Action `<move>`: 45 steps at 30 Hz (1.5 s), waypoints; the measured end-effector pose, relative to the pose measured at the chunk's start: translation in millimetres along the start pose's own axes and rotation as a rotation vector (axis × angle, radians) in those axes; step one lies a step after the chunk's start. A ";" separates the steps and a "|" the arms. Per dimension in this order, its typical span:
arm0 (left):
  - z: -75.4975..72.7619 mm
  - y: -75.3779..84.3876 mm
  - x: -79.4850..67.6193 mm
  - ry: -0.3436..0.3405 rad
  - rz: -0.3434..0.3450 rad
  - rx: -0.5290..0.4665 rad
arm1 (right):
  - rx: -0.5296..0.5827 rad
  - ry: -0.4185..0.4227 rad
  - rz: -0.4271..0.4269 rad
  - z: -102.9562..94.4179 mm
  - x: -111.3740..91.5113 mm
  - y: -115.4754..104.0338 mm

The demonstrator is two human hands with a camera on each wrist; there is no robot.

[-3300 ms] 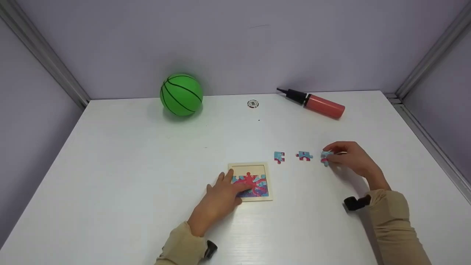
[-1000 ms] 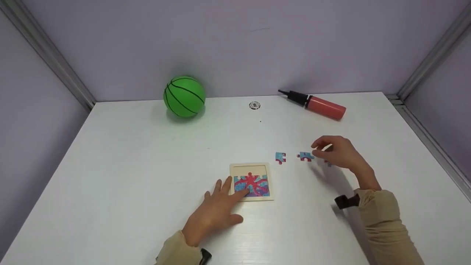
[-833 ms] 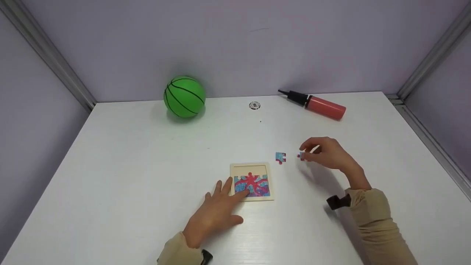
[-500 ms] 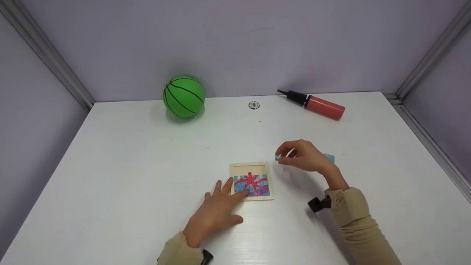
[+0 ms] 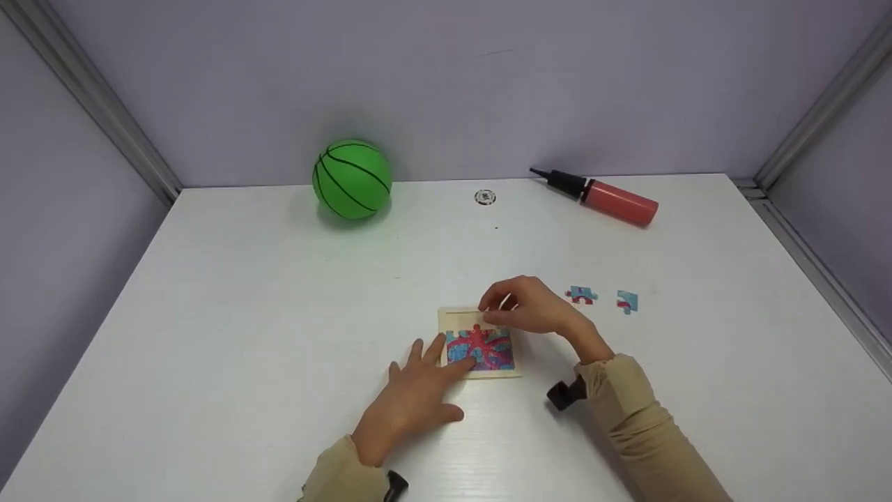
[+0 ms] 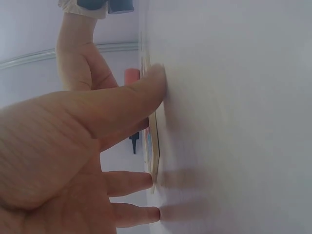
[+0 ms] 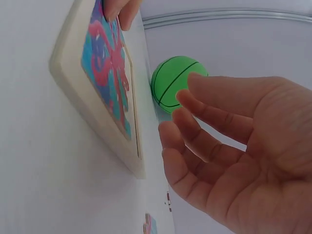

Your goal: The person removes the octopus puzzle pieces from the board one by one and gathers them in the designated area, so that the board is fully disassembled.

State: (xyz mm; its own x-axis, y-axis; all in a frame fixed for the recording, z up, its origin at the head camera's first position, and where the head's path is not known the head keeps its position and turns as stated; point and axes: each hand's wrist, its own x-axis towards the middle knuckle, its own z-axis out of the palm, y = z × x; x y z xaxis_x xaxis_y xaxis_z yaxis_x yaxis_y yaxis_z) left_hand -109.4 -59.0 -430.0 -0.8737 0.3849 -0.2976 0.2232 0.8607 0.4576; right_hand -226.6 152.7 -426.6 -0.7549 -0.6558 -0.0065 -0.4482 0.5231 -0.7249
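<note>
A square wooden puzzle tray (image 5: 488, 375) lies on the white table, its lower part filled with a pink octopus picture (image 5: 491, 348). Bare wood shows along the top of the tray. My left hand (image 5: 408, 404) lies with spread fingers at the tray's left edge, its index fingertip on the picture. Above the tray's upper right hovers my right hand (image 5: 533, 307), thumb and fingertips brought together in a pinch. The puzzle piece it picked up is hidden by the fingers in both the head and right wrist views. Two loose puzzle pieces, one (image 5: 581, 295) nearer and one (image 5: 627, 301) farther, lie right of it.
Toward the back of the table stand a green ball (image 5: 352, 179) on the left and a red and black hand pump (image 5: 617, 201) on the right. A round poker chip (image 5: 485, 197) lies between them. Walls enclose the back and sides.
My right hand set one piece down at the right, passed the middle piece, took the leftmost piece and carried it left over the tray. The left hand drew back slightly, its index finger still on the picture.
</note>
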 end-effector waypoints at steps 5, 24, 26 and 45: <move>-0.2 1.5 0.5 -0.002 0.011 0.011 | 0.011 -0.021 -0.006 10.1 10.2 -6.0; -0.1 -0.1 -2.5 -0.011 0.035 0.007 | -0.124 -0.073 -0.082 29.8 26.9 -17.0; -0.3 -0.2 -2.5 -0.015 0.034 0.009 | -0.138 -0.089 -0.069 30.6 26.9 -17.6; -0.5 -2.4 0.8 -0.023 0.034 0.028 | -0.106 -0.107 -0.022 32.8 26.6 -15.4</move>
State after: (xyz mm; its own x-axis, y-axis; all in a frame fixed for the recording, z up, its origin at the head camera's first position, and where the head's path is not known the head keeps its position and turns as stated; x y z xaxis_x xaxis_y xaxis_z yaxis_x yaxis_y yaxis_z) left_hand -110.9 -60.9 -430.9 -0.8551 0.4215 -0.3019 0.2651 0.8559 0.4440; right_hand -224.1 109.3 -438.3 -0.6913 -0.7193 -0.0690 -0.5167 0.5589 -0.6486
